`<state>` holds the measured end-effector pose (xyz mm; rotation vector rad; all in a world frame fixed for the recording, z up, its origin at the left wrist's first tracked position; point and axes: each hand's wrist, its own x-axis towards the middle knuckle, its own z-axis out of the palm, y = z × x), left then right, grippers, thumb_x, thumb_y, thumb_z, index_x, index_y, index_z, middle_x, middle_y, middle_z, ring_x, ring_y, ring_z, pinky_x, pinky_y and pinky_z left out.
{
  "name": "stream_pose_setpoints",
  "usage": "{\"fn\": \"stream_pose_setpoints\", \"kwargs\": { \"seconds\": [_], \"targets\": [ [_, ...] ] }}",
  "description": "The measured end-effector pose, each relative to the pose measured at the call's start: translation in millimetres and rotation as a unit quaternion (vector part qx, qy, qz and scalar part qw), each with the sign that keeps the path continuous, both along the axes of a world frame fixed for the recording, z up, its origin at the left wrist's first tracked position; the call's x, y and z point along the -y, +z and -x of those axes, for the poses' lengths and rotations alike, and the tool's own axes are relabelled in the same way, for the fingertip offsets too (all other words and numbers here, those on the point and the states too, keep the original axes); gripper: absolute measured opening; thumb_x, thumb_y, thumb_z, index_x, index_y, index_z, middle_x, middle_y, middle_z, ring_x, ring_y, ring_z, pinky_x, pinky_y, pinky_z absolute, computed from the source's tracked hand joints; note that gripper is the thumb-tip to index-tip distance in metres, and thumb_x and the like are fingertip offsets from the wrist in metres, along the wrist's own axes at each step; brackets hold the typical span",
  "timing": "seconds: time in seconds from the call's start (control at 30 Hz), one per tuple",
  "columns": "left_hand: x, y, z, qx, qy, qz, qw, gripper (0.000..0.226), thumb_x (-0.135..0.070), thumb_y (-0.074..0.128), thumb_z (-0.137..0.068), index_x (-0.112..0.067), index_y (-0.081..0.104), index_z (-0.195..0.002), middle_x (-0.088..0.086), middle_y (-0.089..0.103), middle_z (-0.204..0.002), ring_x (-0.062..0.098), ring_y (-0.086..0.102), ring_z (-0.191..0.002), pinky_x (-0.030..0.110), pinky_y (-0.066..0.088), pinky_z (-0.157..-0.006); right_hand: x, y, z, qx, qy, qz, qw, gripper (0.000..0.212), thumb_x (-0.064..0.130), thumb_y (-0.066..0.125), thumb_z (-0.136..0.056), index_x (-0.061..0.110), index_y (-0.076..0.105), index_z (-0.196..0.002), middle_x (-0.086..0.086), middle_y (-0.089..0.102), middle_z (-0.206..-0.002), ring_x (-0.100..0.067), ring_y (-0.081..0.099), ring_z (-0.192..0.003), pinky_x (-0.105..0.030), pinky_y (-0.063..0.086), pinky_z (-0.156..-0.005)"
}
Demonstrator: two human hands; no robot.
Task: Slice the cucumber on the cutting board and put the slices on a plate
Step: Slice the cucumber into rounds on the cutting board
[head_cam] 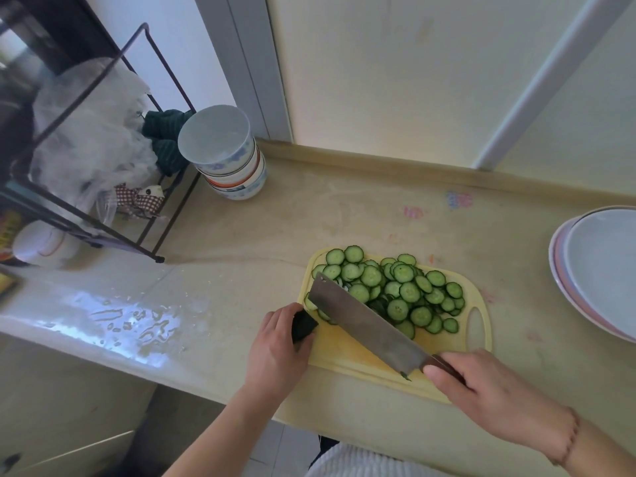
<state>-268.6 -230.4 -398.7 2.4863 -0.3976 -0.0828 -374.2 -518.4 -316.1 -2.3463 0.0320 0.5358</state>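
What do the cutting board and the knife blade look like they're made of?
Cutting board: probably plastic, judging by its even pale yellow colour, smooth matte face and moulded handle slot. Knife blade: metal, likely steel, being grey with a dull sheen.

One yellow cutting board (358,356) is lying on the counter (261,235), and one cleaver (364,325) is resting across it. Roughly forty cucumber slices (395,290) are piling up on the board; overlaps are hiding the exact number. One dark cucumber end piece (303,326) is sitting at the board's left edge. Two hands are showing: left hand (278,352) and right hand (488,390). About four bowls (230,156) are standing stacked upside down, and two plates (599,270) are nesting at the right.
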Motion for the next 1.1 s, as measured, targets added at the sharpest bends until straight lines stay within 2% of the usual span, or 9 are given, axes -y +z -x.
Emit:
{"fn": "stream_pose_setpoints", "kwargs": {
  "seconds": [0.13,0.33,0.5,0.6,0.73,0.87,0.93,1.03,1.1],
  "targets": [
    [-2.0,-2.9,4.6,-0.005,0.018,0.019,1.0,0.045,-0.011,0.085,-0.078,-0.01,0.064,-0.119,0.0,0.069,-0.108,0.012,0.052,-0.104,0.027,0.043,-0.084,-11.1,-12.8,-5.6,-0.006,0.016,0.005,1.0,0.06,0.076,0.029,-0.085,0.021,0.039,-0.061,0.008,0.039,-0.051,-0.009,0.036,-0.048,-0.026,0.027,-0.049],
    [-6.3,-8.0,5.5,0.011,0.003,0.024,1.0,0.044,-0.012,0.085,-0.079,-0.011,0.063,-0.117,-0.001,0.068,-0.106,0.011,0.05,-0.102,0.022,0.042,-0.085,-10.0,-21.8,-17.1,-0.04,0.025,0.032,0.998,0.048,0.055,0.039,-0.097,0.023,0.04,-0.061,0.006,0.041,-0.052,-0.011,0.039,-0.049,-0.022,0.029,-0.049],
    [-9.4,-14.6,5.7,0.026,-0.012,0.027,0.999,0.045,-0.013,0.084,-0.081,-0.013,0.061,-0.119,-0.001,0.068,-0.107,0.015,0.052,-0.101,0.029,0.044,-0.082,-0.8,-22.7,-22.5,-0.031,0.022,0.057,0.998,0.058,0.073,0.023,-0.084,0.022,0.042,-0.063,0.007,0.045,-0.056,-0.009,0.041,-0.05,-0.025,0.035,-0.052],
    [-11.5,-14.1,6.1,0.081,-0.063,0.017,0.995,0.045,-0.016,0.083,-0.081,-0.015,0.059,-0.119,0.001,0.069,-0.108,0.018,0.057,-0.099,0.031,0.053,-0.078,-0.7,-16.4,-14.3,-0.018,0.026,0.036,0.999,0.058,0.075,0.026,-0.083,0.022,0.043,-0.064,0.009,0.042,-0.053,-0.009,0.04,-0.049,-0.024,0.032,-0.051],
    [8.8,-8.1,16.6,0.136,-0.186,0.029,0.973,0.037,-0.033,0.062,-0.09,-0.017,0.056,-0.124,0.005,0.065,-0.117,0.021,0.061,-0.103,0.031,0.057,-0.083,11.5,-7.3,30.9,0.003,-0.078,-0.036,0.996,0.07,0.085,0.035,-0.079,0.017,0.048,-0.068,0.009,0.043,-0.052,-0.005,0.038,-0.047,-0.026,0.033,-0.048],
    [48.2,-13.5,36.0,0.13,-0.256,0.047,0.957,0.039,-0.034,0.065,-0.088,-0.019,0.054,-0.122,-0.003,0.056,-0.12,0.018,0.061,-0.1,0.029,0.059,-0.067,18.3,-3.8,67.8,-0.012,-0.128,-0.05,0.99,0.062,0.086,0.034,-0.08,0.027,0.049,-0.077,0.007,0.045,-0.053,-0.004,0.039,-0.05,-0.031,0.035,-0.049],
    [61.3,-17.7,45.5,0.131,-0.261,0.056,0.955,0.038,-0.032,0.07,-0.086,-0.019,0.055,-0.119,-0.003,0.055,-0.118,0.019,0.062,-0.094,0.03,0.058,-0.06,22.7,-4.3,74.0,-0.017,-0.108,-0.022,0.994,0.061,0.088,0.03,-0.079,0.029,0.047,-0.078,0.008,0.044,-0.054,-0.003,0.038,-0.051,-0.031,0.037,-0.053],
    [67.9,-22.7,56.3,0.138,-0.244,0.062,0.958,0.041,-0.025,0.078,-0.082,-0.019,0.056,-0.115,-0.001,0.057,-0.117,0.02,0.062,-0.09,0.031,0.057,-0.063,28.3,-6.5,78.7,-0.039,-0.089,0.003,0.995,0.069,0.09,0.028,-0.077,0.023,0.045,-0.075,0.009,0.046,-0.055,-0.003,0.04,-0.052,-0.026,0.037,-0.055],
    [67.3,-22.9,59.7,0.154,-0.234,0.047,0.959,0.037,-0.027,0.075,-0.084,-0.021,0.058,-0.116,-0.001,0.06,-0.118,0.02,0.063,-0.089,0.03,0.056,-0.063,30.1,-8.3,78.3,-0.044,-0.079,0.011,0.996,0.073,0.09,0.025,-0.077,0.02,0.046,-0.072,0.007,0.049,-0.057,-0.005,0.045,-0.053,-0.024,0.037,-0.056]
  ]
}}
